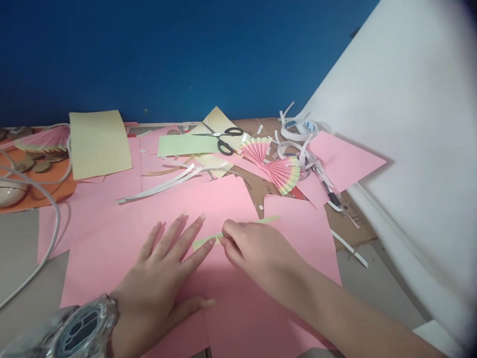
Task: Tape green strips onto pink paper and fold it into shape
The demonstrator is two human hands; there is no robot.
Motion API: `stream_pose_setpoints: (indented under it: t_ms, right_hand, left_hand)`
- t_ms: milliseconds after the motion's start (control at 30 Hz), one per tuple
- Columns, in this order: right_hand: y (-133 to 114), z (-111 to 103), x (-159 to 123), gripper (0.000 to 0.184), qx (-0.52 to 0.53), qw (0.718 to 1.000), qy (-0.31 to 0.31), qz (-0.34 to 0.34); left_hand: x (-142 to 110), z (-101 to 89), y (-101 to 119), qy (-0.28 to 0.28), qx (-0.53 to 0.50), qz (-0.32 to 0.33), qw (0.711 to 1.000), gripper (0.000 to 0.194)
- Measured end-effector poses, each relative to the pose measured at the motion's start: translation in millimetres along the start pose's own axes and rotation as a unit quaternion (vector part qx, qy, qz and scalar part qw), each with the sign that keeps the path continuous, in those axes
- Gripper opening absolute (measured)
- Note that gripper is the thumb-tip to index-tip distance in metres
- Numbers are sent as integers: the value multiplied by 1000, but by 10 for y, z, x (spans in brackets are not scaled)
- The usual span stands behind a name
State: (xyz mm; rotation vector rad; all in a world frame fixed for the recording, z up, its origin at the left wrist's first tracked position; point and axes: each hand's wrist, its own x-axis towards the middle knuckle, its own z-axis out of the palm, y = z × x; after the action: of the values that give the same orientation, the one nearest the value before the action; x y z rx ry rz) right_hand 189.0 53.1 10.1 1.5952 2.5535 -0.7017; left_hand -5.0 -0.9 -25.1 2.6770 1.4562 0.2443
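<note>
My left hand (pixel 167 263) lies palm down with fingers spread on a large pink paper sheet (pixel 112 238); its index fingertip touches a narrow yellow-green paper strip (pixel 203 242) on the sheet. Beside that fingertip my right hand (pixel 249 243) is closed, thumb and fingers pinching the strip near its middle. The strip runs on beneath the right hand and shows again past the knuckles. Its exact grip is partly hidden by the fingers. A pink pleated paper fan bow (pixel 276 171) with yellow-green edges lies beyond my right hand.
Black-handled scissors (pixel 225 141) rest on a green paper piece (pixel 182 145). A pen (pixel 328 189), tape rolls (pixel 298 130) and white strips (pixel 164 186) lie around. At left are a yellow sheet (pixel 100 144), a white cable (pixel 55 223) and coins (pixel 41 166). A blue wall (pixel 186 54) stands behind.
</note>
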Motion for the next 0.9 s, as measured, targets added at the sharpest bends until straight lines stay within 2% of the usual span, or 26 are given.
stream_pose_setpoints:
  t_ms: [300, 567, 900]
  right_hand:
    - [10, -27, 17, 22, 2, 1000, 7, 11]
    - [97, -199, -78, 28, 68, 995, -20, 69]
    - [134, -169, -78, 26, 68, 994, -27, 75]
  left_hand:
    - [86, 79, 89, 10, 31, 34, 999, 73]
    - [74, 98, 42, 3, 36, 52, 998, 73]
    - [96, 52, -12, 9, 67, 85, 994, 74]
